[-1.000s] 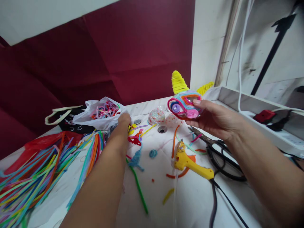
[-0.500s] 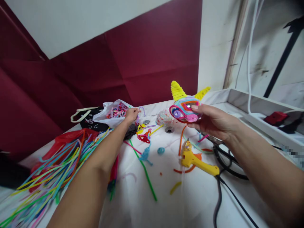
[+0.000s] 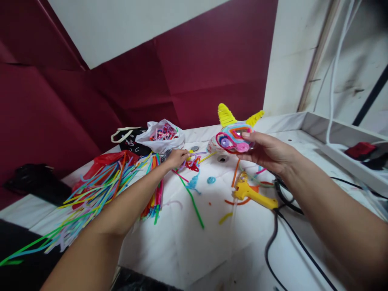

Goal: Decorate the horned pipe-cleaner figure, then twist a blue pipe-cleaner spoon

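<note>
My right hand [image 3: 263, 151] grips a small animal-like craft figure [image 3: 235, 139] made of coiled pipe cleaners, with thumb on top and fingers behind. It has two yellow pointed ears, a pink-rimmed purple eye and a pink snout. My left hand [image 3: 178, 158] is low over the table, fingers pressed together among loose pipe cleaner pieces; what they hold, if anything, is hidden. A bit of purple pipe cleaner [image 3: 182, 165] shows just under it. Close by lie a red shaped piece [image 3: 192, 164], a yellow pipe cleaner [image 3: 207, 157] and a light blue piece [image 3: 192, 184].
A yellow hot glue gun [image 3: 254, 196] lies with its black cable [image 3: 269, 250] trailing forward. At left is a heap of colourful pipe cleaners [image 3: 106, 190] on a red bag [image 3: 104, 159]. Behind stands a white bag [image 3: 148, 139] of scraps. A red plug [image 3: 360, 150] sits at right.
My left hand has come down and forward from beside the white bag to the loose pieces. The view has shifted left. My right hand still holds the figure.
</note>
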`<state>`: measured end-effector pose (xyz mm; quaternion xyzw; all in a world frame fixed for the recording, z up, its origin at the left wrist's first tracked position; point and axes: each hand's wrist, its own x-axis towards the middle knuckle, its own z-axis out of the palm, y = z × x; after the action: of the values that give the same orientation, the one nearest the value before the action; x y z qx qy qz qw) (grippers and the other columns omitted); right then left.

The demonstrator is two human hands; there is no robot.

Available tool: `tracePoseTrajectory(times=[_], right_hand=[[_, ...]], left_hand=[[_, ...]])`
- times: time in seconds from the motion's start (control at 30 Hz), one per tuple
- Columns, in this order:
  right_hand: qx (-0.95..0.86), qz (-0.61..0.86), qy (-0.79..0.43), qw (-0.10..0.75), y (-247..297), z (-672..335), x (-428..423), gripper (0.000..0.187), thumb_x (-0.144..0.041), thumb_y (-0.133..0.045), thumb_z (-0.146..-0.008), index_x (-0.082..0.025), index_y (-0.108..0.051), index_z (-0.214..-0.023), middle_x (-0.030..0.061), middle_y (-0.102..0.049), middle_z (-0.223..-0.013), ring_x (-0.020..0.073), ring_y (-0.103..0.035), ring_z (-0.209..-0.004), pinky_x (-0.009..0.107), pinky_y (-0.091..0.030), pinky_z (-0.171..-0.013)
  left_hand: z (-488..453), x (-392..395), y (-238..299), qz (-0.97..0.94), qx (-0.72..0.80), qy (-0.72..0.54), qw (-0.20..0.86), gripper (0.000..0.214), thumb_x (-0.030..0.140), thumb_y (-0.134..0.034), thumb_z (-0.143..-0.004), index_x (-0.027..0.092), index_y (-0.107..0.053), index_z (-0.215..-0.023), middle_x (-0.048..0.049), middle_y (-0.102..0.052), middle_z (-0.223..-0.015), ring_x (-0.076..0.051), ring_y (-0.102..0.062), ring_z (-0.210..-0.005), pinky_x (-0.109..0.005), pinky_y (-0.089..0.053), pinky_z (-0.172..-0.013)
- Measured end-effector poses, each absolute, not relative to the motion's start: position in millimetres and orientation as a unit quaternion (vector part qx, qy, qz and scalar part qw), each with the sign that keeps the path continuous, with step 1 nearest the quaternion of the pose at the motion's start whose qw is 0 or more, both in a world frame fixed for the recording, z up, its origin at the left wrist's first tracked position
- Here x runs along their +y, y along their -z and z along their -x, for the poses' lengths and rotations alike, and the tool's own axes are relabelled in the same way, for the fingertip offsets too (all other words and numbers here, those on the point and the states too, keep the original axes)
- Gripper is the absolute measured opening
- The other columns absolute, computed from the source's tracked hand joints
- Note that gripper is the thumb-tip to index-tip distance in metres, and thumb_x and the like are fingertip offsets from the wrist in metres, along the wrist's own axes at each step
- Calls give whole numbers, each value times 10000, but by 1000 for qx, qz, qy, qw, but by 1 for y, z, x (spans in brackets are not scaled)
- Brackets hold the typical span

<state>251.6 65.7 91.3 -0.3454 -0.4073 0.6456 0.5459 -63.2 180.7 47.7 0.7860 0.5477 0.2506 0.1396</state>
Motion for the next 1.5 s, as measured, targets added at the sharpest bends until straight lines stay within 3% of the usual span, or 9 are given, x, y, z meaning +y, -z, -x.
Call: tracePoseTrajectory(times=[0.17, 0.33, 0.43, 0.53, 0.67, 0.83, 1.03, 1.37, 1.5], right_hand=[[-412, 358, -654, 523, -84, -245, 69, 145, -196, -682, -819, -178, -704, -961, 36, -732, -866, 138, -689, -735, 237, -602, -619], [-422, 372, -658, 500, -69, -244, 78, 160, -192, -689, -815, -160, -708, -971, 61, -744, -888, 144, -690, -722, 217, -585, -566], [-422, 379, -660, 493, -61, -244, 81, 174, -193, -698, -806, -167, -706, -977, 56, -745, -894, 136, -683, -705, 209, -578, -550], [-423, 379, -664, 486, -56, -243, 82, 177, -194, -710, -792, -178, -706, -968, 36, -740, -875, 125, -672, -683, 212, -581, -549], [-423, 377, -669, 481, -52, -237, 80, 209, -197, -737, -765, -182, -700, -970, 28, -738, -870, 128, -676, -686, 221, -590, -562], [-419, 371, -676, 480, -46, -223, 78, 268, -198, -747, -755, -186, -679, -1014, 28, -736, -910, 125, -681, -707, 223, -598, -592], [-426, 360, -682, 474, -42, -212, 74, 331, -225, -762, -742, -192, -654, -1053, 43, -733, -984, 141, -691, -784, 251, -609, -653], [-468, 426, -634, 444, -49, -217, 69, 504, -375, -854, -640, -217, -634, -1065, 56, -716, -1029, 151, -670, -768, 239, -566, -572], [-477, 455, -595, 460, -57, -230, 73, 359, -384, -796, -721, -208, -660, -1003, 71, -710, -1067, 176, -670, -907, 204, -527, -585]], left_hand=[[47, 157, -59, -746, 530, -365, 172, 240, 311, -669, -716, 189, -719, -917, -77, -653, -1021, -263, -549, -1065, -383, -399, -982], [3, 122, -56, -696, 475, -429, 324, 472, 504, -527, -863, 188, -605, -1204, -105, -652, -1096, -230, -623, -971, -368, -520, -809], [-24, 103, -46, -668, 435, -438, 416, 544, 563, -532, -862, 187, -560, -1253, -132, -642, -1170, -234, -643, -1009, -343, -549, -773], [-41, 93, -36, -631, 406, -449, 485, 595, 551, -627, -817, 189, -539, -1281, -153, -609, -1251, -265, -627, -1083, -362, -558, -794], [-50, 87, -25, -553, 354, -503, 561, 763, 389, -833, -663, 254, -498, -1335, -116, -562, -1335, -275, -574, -1176, -377, -529, -883], [-57, 81, -12, -541, 287, -548, 570, 853, 292, -866, -626, 281, -433, -1361, -76, -616, -1260, -219, -600, -1138, -385, -453, -1011], [-58, 79, -3, -533, 290, -577, 547, 941, 232, -894, -567, 278, -392, -1362, -73, -607, -1234, -214, -621, -1071, -378, -490, -952], [-53, 82, 5, -501, 289, -594, 559, 896, 217, -884, -568, 285, -401, -1319, -43, -642, -1175, -183, -638, -1040, -360, -479, -969], [-50, 85, 4, -482, 289, -615, 553, 835, 197, -873, -566, 286, -441, -1274, -26, -639, -1181, -159, -640, -1037, -329, -457, -998]])
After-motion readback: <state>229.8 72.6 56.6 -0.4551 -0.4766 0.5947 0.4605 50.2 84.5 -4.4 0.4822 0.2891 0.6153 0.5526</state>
